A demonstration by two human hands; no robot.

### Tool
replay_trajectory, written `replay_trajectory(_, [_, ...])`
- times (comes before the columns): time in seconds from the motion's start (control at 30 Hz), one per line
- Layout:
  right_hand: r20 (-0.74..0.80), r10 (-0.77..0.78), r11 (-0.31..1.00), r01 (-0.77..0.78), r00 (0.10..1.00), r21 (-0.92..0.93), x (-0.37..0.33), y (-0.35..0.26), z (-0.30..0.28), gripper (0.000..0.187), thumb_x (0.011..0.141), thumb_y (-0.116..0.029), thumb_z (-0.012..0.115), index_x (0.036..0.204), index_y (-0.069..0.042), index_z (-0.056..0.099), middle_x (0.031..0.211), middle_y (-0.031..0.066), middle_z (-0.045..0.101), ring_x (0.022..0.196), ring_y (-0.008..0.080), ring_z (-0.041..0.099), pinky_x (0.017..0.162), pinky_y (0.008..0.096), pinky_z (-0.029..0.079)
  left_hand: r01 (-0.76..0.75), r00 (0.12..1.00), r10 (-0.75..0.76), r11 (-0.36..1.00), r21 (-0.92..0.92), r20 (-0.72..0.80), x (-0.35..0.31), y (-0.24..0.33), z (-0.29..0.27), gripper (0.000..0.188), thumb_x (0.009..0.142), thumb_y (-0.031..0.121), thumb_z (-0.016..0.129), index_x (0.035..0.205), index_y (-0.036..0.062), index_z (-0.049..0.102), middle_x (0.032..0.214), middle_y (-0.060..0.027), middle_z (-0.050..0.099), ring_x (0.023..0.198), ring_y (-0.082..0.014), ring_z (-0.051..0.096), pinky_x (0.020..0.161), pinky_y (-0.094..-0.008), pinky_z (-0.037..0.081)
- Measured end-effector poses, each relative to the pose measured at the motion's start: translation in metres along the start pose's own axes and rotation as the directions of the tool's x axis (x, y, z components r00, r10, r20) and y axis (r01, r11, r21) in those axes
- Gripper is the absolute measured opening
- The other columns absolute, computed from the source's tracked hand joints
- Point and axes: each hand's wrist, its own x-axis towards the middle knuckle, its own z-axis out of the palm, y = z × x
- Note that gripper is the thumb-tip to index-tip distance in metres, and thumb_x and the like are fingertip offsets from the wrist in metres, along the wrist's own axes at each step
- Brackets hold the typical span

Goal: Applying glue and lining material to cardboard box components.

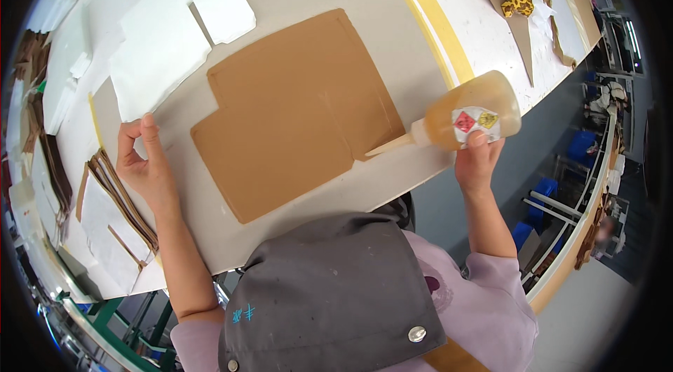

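My right hand is wrapped round a translucent squeeze bottle of amber liquid with hazard stickers. The bottle lies tilted on its side. Its long tapered nozzle points left, with the tip at the near right edge of a flat brown panel. This panel, notched at its upper left, lies on a grey board. To the left, my left hand has thumb and fingers pinched at the near corner of a white notched sheet. The sheet partly overlaps the panel's far left side.
Folded brown and white pieces stand beside my left forearm. More white sheets lie at the far left. Yellow tape crosses the table. Scraps and a yellow-black spotted bundle sit at the far right. The table edge runs close to me.
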Motion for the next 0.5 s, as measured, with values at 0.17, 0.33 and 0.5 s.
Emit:
replay_trajectory(0.17, [0.181, -0.006, 0.999, -0.001, 0.984, 0.038, 0.04, -0.014, 0.033, 0.075, 0.084, -0.034, 0.071, 0.14, -0.001, 0.034, 0.128, 0.0098, 0.051, 0.118, 0.0214, 0.053, 0.1, 0.0358, 0.042, -0.016, 1.0, 0.015, 1.0, -0.012, -0.022, -0.003, -0.003, -0.002, 0.023, 0.092, 0.011, 0.066, 0.074, 0.0034, 0.054, 0.075, 0.0007, 0.054, 0.074, -0.0097, 0.047, 0.082, -0.023, 0.038])
replay_trajectory(0.33, [0.218, -0.057, 0.997, 0.069, 0.974, -0.046, 0.079, -0.026, 0.066, 0.066, 0.084, -0.037, 0.072, 0.131, 0.001, 0.045, 0.116, 0.0079, 0.058, 0.104, 0.0164, 0.058, 0.088, 0.0319, 0.048, -0.036, 0.999, 0.036, 0.999, -0.017, -0.024, -0.001, -0.004, -0.003, 0.023, 0.091, 0.011, 0.066, 0.073, 0.0029, 0.054, 0.076, -0.0003, 0.056, 0.075, -0.0102, 0.048, 0.082, -0.0241, 0.038])
replay_trajectory(0.5, [0.296, -0.03, 0.994, 0.061, 0.955, -0.096, 0.085, -0.034, 0.069, 0.068, 0.082, -0.038, 0.074, 0.129, 0.002, 0.047, 0.113, 0.0084, 0.059, 0.1, 0.0152, 0.059, 0.084, 0.0305, 0.048, -0.032, 0.999, 0.032, 0.999, 0.008, -0.01, 0.0, -0.001, -0.004, 0.024, 0.091, 0.012, 0.066, 0.072, 0.0047, 0.054, 0.072, 0.0007, 0.056, 0.073, -0.0094, 0.049, 0.108, -0.0377, 0.033])
